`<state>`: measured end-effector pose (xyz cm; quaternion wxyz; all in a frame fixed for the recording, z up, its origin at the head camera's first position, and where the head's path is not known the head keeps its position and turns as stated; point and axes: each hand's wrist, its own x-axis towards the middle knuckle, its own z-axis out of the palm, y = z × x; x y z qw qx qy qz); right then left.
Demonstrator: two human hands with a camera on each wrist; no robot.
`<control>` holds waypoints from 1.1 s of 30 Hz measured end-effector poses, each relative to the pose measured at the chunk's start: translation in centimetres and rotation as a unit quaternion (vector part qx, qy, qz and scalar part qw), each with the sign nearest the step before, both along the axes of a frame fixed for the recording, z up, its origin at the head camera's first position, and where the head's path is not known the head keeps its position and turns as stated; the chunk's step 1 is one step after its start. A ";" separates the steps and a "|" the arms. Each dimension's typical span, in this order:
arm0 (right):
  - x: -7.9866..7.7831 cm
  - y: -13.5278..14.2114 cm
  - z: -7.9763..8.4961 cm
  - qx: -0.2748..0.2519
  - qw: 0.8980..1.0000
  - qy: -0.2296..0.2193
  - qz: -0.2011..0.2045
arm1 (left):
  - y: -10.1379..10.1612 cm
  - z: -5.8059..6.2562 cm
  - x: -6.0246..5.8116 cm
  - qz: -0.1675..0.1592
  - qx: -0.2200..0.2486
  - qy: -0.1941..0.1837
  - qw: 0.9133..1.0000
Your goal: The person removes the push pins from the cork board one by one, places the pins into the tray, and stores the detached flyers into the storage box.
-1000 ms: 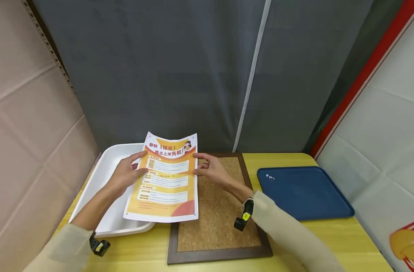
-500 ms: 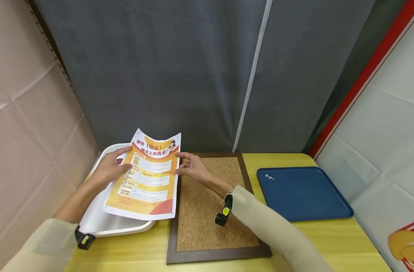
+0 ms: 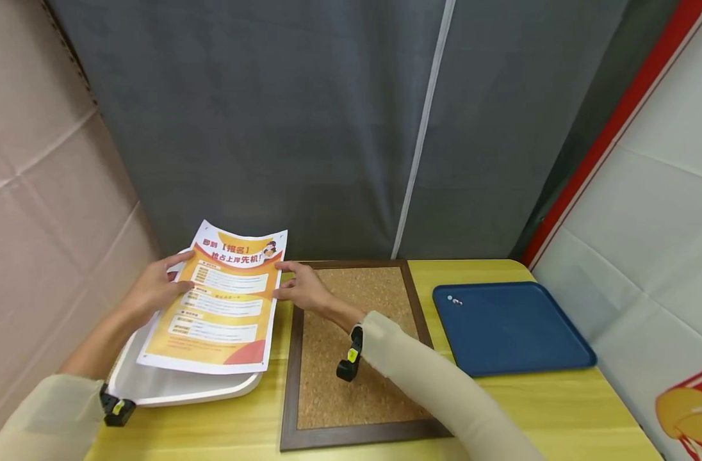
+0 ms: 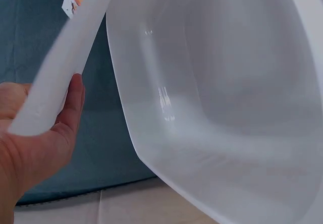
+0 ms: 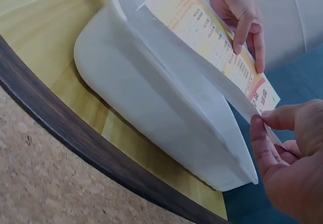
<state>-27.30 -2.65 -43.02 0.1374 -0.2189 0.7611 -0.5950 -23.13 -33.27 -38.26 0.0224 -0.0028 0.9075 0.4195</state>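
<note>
A printed orange and white poster (image 3: 218,307) hangs tilted over the white plastic bin (image 3: 184,387), with small marks at its corners. My left hand (image 3: 157,288) pinches its left edge between thumb and fingers. On the opposite edge, my right hand (image 3: 302,288) pinches the sheet near the upper part. In the left wrist view the back of the poster (image 4: 60,72) crosses the left hand (image 4: 45,138), and the bin's bare inside (image 4: 242,57) fills the right. The right wrist view has the poster (image 5: 202,27) above the bin's wall (image 5: 141,93), held by the right hand (image 5: 292,153).
A cork board (image 3: 351,371) with a dark brown frame lies on the yellow table (image 3: 212,435), right of the bin. Farther right is a blue tray (image 3: 515,330) bearing a few small pins (image 3: 455,299). A grey curtain (image 3: 270,128) stands behind, with walls at both sides.
Both hands have carried the poster left, from partly over the cork board to over the white bin. The grip on both edges stays the same.
</note>
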 end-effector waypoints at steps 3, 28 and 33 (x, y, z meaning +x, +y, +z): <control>0.0 -0.6 -0.2 0.008 1.000 0.004 0.002 | -0.7 -0.1 0.0 -0.001 -0.002 -0.004 1.000; 0.9 -4.3 -1.5 0.053 0.998 0.004 -0.033 | -3.7 -2.8 0.3 0.009 0.008 -0.046 0.999; 0.9 -4.4 -1.7 0.062 0.997 0.016 -0.031 | -4.2 -3.3 0.5 0.008 -0.002 -0.045 0.999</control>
